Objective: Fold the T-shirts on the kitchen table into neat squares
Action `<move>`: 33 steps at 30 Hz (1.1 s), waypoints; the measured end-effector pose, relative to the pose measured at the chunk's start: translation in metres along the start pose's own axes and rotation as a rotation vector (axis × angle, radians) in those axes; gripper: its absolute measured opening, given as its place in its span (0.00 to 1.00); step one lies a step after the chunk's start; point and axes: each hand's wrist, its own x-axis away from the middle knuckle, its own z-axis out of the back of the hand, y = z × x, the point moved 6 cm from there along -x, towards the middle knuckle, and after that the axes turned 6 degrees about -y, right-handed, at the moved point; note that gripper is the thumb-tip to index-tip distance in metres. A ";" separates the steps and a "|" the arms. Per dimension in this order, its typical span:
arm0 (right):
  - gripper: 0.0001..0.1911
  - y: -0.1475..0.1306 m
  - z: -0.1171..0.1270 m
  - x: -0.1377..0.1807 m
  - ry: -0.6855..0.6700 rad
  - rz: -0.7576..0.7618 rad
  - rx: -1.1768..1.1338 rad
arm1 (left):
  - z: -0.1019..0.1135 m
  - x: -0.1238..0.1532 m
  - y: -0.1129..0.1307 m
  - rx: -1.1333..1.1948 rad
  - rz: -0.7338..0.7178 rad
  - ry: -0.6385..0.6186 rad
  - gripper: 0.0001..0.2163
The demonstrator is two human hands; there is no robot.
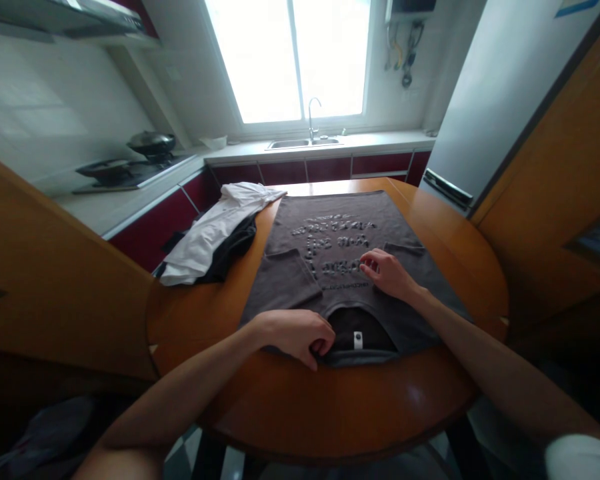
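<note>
A dark grey T-shirt (pixel 340 240) lies spread on the round wooden table, its neckline towards me and both short sleeves turned inward over the front. Raised dark lettering covers its chest, and a white label shows inside the collar. My left hand (pixel 297 333) is closed at the shoulder edge left of the neckline, thumb and curled fingers on the fabric; the exact pinch is partly hidden. Over the chest, beside the lettering and near the right sleeve, is my right hand (pixel 391 273). Its fingers are loosely bent and slightly apart, with no fabric visible between them.
White clothing (pixel 210 233) lies over black clothing (pixel 235 248) at the table's left edge, partly hanging off. The wooden table (pixel 370 407) has a rounded front edge. Beyond are a counter with a sink (pixel 305 143), a stove with a lidded pan (pixel 151 143), and a fridge (pixel 500 87) at right.
</note>
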 end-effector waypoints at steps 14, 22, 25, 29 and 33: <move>0.24 -0.012 -0.003 0.058 -1.094 -0.036 -0.413 | 0.002 0.002 0.007 -0.028 -0.004 0.001 0.11; 0.27 -0.010 -0.005 0.060 -1.151 -0.015 -0.402 | 0.013 0.010 0.020 -0.096 0.036 0.035 0.09; 0.25 -0.019 0.011 0.060 -1.063 0.062 -0.399 | 0.015 0.016 0.023 -0.132 0.093 0.050 0.08; 0.21 -0.024 0.030 0.083 -0.925 0.042 -0.353 | 0.008 0.028 0.030 -0.204 0.167 0.124 0.10; 0.15 -0.018 0.052 0.120 -0.621 0.043 -0.261 | -0.006 0.053 0.033 -0.193 0.187 0.303 0.16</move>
